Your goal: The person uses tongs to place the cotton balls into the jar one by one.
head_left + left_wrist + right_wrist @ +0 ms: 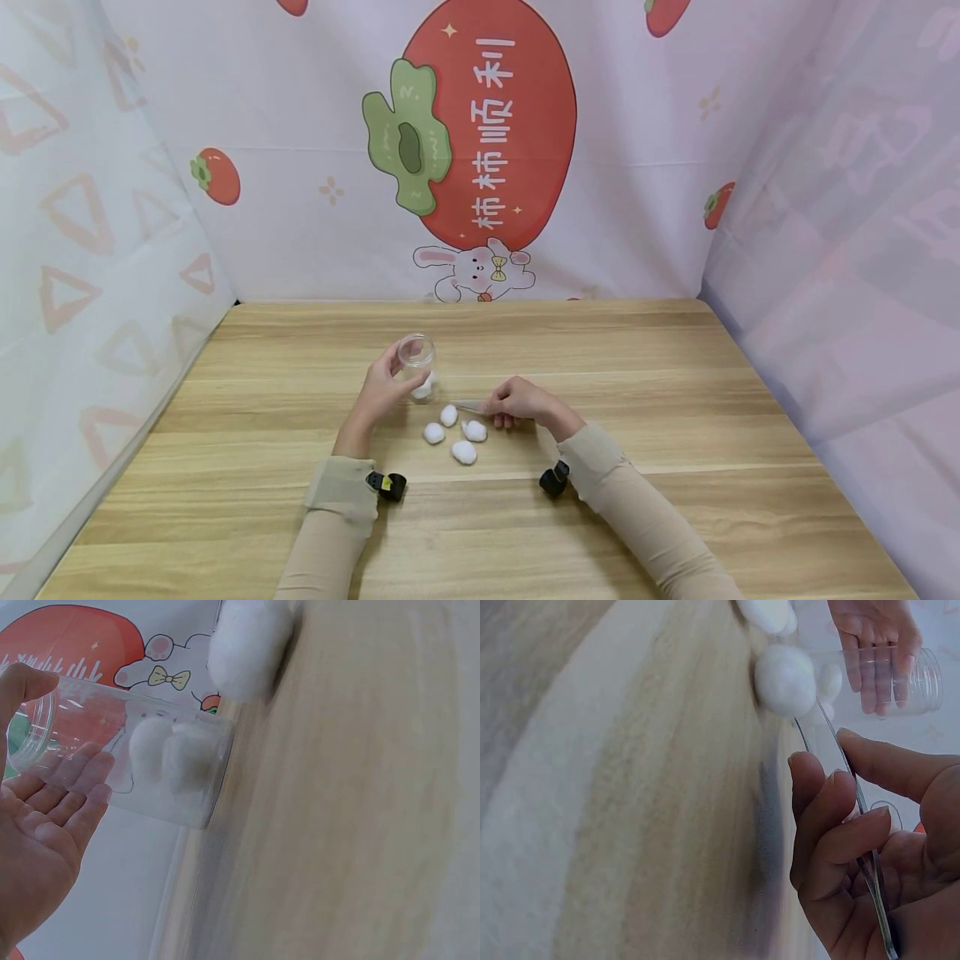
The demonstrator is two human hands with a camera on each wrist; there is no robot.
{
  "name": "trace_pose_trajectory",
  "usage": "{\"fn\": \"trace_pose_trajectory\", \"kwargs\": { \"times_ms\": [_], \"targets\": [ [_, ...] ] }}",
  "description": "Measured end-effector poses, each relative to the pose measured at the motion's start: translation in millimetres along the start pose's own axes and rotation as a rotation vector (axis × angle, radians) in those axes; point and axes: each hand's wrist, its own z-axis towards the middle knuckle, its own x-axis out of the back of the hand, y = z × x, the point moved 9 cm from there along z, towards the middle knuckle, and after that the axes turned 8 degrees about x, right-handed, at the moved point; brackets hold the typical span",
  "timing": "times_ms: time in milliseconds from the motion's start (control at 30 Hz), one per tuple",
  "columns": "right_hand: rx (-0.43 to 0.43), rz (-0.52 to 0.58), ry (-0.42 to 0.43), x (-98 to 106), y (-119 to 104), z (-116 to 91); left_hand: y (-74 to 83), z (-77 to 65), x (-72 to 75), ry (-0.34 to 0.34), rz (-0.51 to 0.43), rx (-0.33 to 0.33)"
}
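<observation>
A clear jar (pixel 417 367) without a lid stands on the table, gripped by my left hand (pixel 381 387) between thumb and fingers. Inside it, near the bottom, lie white cotton balls (pixel 176 757). My right hand (pixel 519 400) pinches metal tweezers (pixel 845 761), which point left toward the jar. Their two tips are slightly apart, beside the nearest cotton ball (pixel 785 681); whether they touch it I cannot tell. Several loose cotton balls (pixel 464 452) are grouped on the table between both hands, in front of the jar.
The wood-grain table (pixel 645 500) extends around both arms. A printed cloth (pixel 630 167) with fruit and a rabbit hangs along the table's back edge, and similar cloths close off the left and right sides. Each wrist bears a small black camera (pixel 555 479).
</observation>
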Motion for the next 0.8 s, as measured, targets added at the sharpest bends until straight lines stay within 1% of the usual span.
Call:
{"fn": "trace_pose_trajectory", "kwargs": {
  "times_ms": [167, 300, 533, 667, 800],
  "targets": [
    [0.001, 0.007, -0.009, -2, 2, 1, 1.3, -1.4, 0.2, 0.003, 0.004, 0.009],
    [0.007, -0.001, -0.015, -3, 2, 3, -0.1, 0.3, 0.0, 0.005, 0.002, 0.0],
    [0.009, -0.013, -0.03, -5, 0, 5, -28.2, 18.4, -1.2, 0.012, -0.013, -0.015],
    [0.01, -0.035, -0.007, -4, -3, 6, -32.8, 21.0, -0.8, 0.017, -0.003, -0.026],
    [0.019, -0.041, 0.021, -3, -5, 7, -33.1, 20.9, -0.6, 0.017, -0.007, -0.025]
  ]
}}
